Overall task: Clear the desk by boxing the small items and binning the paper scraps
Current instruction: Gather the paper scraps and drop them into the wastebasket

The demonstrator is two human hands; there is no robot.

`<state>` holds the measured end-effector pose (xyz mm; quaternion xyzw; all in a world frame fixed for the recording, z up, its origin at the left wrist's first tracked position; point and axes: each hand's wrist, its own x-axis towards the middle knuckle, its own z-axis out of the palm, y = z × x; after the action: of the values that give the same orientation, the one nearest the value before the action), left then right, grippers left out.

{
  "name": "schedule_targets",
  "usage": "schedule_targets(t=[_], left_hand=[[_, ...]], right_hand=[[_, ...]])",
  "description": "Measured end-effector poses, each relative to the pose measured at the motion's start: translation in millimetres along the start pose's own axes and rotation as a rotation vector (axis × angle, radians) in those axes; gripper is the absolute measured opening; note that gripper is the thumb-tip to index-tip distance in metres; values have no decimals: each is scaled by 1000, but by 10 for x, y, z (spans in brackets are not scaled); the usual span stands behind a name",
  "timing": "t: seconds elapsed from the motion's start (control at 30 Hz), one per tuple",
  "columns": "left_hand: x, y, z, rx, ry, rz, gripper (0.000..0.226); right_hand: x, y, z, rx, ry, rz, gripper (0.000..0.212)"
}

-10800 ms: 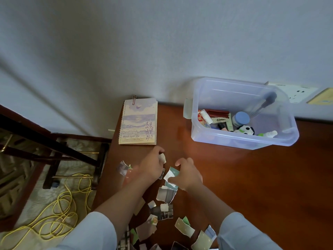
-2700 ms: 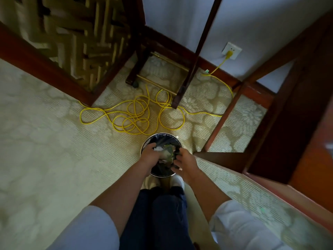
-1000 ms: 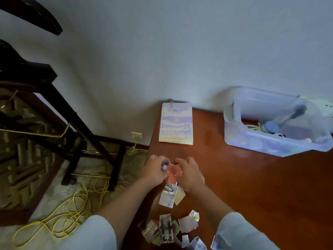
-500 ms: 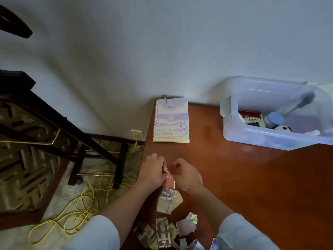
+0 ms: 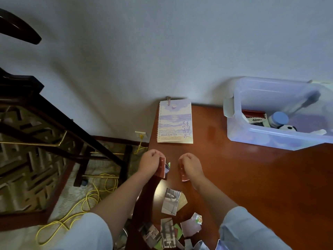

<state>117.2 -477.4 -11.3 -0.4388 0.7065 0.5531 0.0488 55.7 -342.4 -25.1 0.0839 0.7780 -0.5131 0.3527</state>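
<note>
Over the left part of the wooden desk (image 5: 252, 177), my left hand (image 5: 150, 165) pinches a reddish paper scrap (image 5: 161, 167) and my right hand (image 5: 189, 166) pinches another reddish scrap (image 5: 182, 171). The two pieces hang a short gap apart above the desk. Several torn paper scraps (image 5: 171, 202) lie on the desk nearer to me, more of them (image 5: 169, 233) at the front edge. A clear plastic box (image 5: 270, 139) at the back right holds small items, among them a blue-lidded jar (image 5: 279, 118) and a panda figure (image 5: 288, 128).
A spiral notebook (image 5: 174, 121) with a sea picture lies against the wall at the desk's back left. Left of the desk stand a dark wooden chair (image 5: 59, 134) and a tangle of yellow cable (image 5: 86, 201) on the carpet.
Both hands held one reddish scrap together half a second ago; now they have pulled apart, each with a piece. Earlier I dropped scraps into a bin on the floor.
</note>
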Motion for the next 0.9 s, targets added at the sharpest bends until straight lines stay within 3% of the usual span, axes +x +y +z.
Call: schedule_targets(t=[0.2,0.3,0.43,0.5,0.67,0.9], left_hand=[[53,-94,7,161,39,-2,29],[47,-210,4,402,0,42,15],[96,-342,2,701,-53,192,53],[116,-341,9,735,-55,236,55],[145,-333,17,755,-44,281,34],[160,-350,36,862,-49,398,38]], right_hand=[[34,48,119,-264,-16,-133,24],[85,131,153,-466,-13,-225,7],[115,214,163,-662,-55,-309,25],[122,216,172,-710,-51,-347,26],[151,223,199,-751,2,-375,21],[190,182,248,-784,21,-349,9]])
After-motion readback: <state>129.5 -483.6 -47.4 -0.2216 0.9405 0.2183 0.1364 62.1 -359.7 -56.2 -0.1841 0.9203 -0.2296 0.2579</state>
